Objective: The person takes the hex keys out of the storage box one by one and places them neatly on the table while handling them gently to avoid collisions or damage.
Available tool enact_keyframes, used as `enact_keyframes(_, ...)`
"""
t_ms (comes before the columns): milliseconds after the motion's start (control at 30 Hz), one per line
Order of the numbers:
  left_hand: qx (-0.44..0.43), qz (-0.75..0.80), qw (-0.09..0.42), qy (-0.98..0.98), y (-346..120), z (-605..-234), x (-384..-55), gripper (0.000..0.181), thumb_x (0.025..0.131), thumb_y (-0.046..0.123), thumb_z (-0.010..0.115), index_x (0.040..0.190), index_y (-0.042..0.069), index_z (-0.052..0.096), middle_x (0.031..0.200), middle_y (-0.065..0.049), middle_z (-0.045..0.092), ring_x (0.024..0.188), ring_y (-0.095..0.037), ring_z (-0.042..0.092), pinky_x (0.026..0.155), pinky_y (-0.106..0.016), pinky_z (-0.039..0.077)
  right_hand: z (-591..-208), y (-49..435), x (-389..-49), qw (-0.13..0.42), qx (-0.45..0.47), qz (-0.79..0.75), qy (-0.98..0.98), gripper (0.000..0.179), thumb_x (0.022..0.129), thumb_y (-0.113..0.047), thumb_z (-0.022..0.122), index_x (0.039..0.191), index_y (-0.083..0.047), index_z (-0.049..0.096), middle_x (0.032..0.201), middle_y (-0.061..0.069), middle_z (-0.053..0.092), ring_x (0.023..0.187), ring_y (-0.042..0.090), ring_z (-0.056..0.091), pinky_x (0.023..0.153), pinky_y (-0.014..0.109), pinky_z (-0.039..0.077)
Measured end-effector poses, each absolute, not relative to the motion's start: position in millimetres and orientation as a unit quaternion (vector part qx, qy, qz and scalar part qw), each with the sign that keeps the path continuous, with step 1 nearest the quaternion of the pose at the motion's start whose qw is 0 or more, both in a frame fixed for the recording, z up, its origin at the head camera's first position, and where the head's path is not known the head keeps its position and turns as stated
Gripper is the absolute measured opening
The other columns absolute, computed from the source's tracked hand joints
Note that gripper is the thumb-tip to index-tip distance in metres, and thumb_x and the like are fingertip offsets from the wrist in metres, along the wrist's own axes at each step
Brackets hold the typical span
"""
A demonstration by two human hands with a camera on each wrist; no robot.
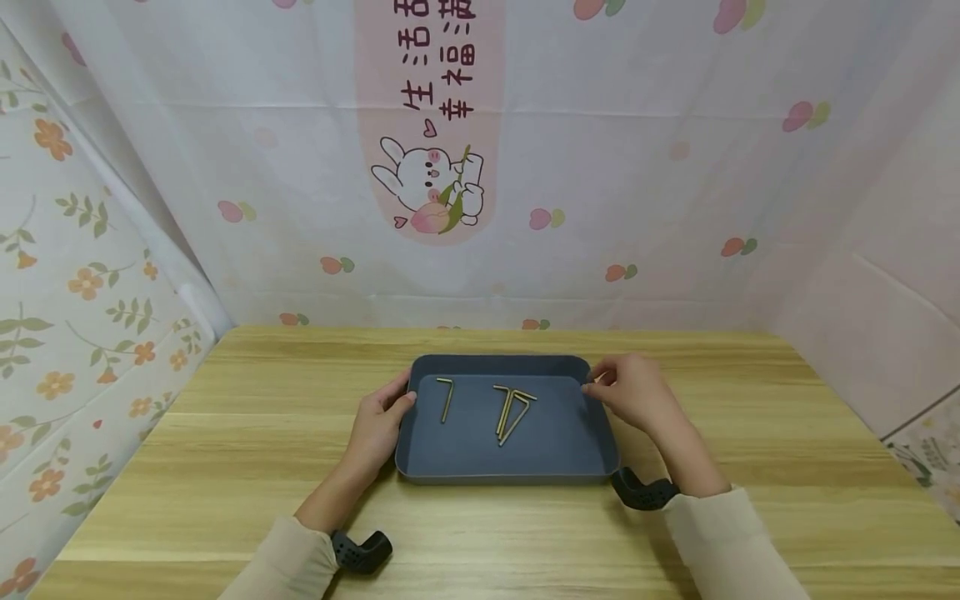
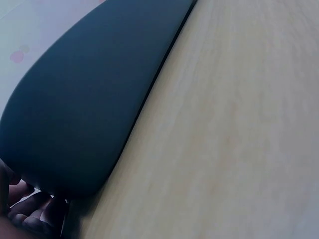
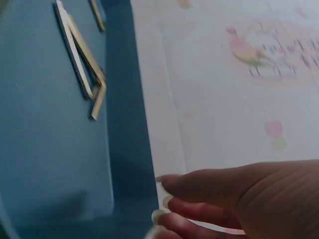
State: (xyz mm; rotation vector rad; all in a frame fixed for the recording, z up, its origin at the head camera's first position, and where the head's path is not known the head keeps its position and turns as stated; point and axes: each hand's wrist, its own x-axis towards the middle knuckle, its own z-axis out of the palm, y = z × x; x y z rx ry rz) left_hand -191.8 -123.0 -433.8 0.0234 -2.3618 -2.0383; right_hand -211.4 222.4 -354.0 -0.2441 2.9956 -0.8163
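Note:
A shallow dark grey-blue tray (image 1: 555,454) with rounded corners sits on the table. My left hand (image 1: 377,427) grips its left side, the thumb over the rim and the other fingers along the outside. At the far right corner, my right hand (image 1: 633,390) pinches the rim, with the thumb tip just inside. Several brass-coloured L-shaped hex keys lie in the tray. One hex key (image 1: 447,402) is alone on the left; three others, including a hex key (image 3: 79,55) seen in the right wrist view, overlap near the middle.
The wood-grain table (image 1: 270,433) extends on both sides of the tray. A white patterned cloth (image 1: 637,208) hangs behind its far edge, and a floral cloth (image 1: 82,350) hangs at the left. Each wrist carries a black curved mount (image 1: 362,552).

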Motion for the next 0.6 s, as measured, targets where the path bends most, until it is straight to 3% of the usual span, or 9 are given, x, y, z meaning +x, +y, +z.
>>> enact_keyframes(133,0.011,-0.650,0.010,-0.760,-122.4,-433.5,-193.1,0.049,0.104,0.012,0.051,0.152,0.005,0.045,0.158,-0.012,0.045,0.151,-0.026,0.036,0.121,-0.045,0.032,-353.8,203.9,-207.4,0.009,-0.096,-0.225,0.970,0.024,0.091,-0.023,0.073,0.105,-0.004,0.076,0.090,0.009,0.075,0.073,0.017,0.065,0.063,0.033,0.052)
enact_keyframes(267,0.013,-0.650,0.009,-0.760,-122.2,-434.5,-194.5,0.049,0.105,0.012,0.050,0.153,0.006,0.045,0.158,-0.011,0.046,0.150,-0.024,0.037,0.120,-0.045,0.034,-352.9,190.1,-207.6,0.054,-0.114,-0.233,0.964,0.024,0.091,-0.023,0.074,0.104,-0.003,0.074,0.089,0.008,0.074,0.062,0.015,0.064,0.060,0.030,0.052)
enact_keyframes(400,0.011,-0.649,0.005,-0.760,-122.7,-435.5,-195.8,0.049,0.105,0.012,0.049,0.154,0.007,0.043,0.159,-0.010,0.045,0.151,-0.023,0.036,0.120,-0.043,0.034,-352.4,181.7,-213.5,0.095,-0.122,-0.234,0.960,0.021,0.091,-0.024,0.074,0.100,-0.004,0.075,0.077,0.009,0.073,0.050,0.013,0.061,0.054,0.028,0.052)
enact_keyframes(600,0.017,-0.646,0.001,-0.763,-122.0,-436.2,-196.4,0.049,0.105,0.013,0.049,0.154,0.008,0.043,0.159,-0.008,0.045,0.151,-0.021,0.036,0.119,-0.039,0.034,-355.0,173.8,-223.4,0.195,-0.121,-0.272,0.935,0.016,0.092,-0.023,0.074,0.094,-0.007,0.076,0.069,0.008,0.070,0.054,0.015,0.064,0.050,0.030,0.056)
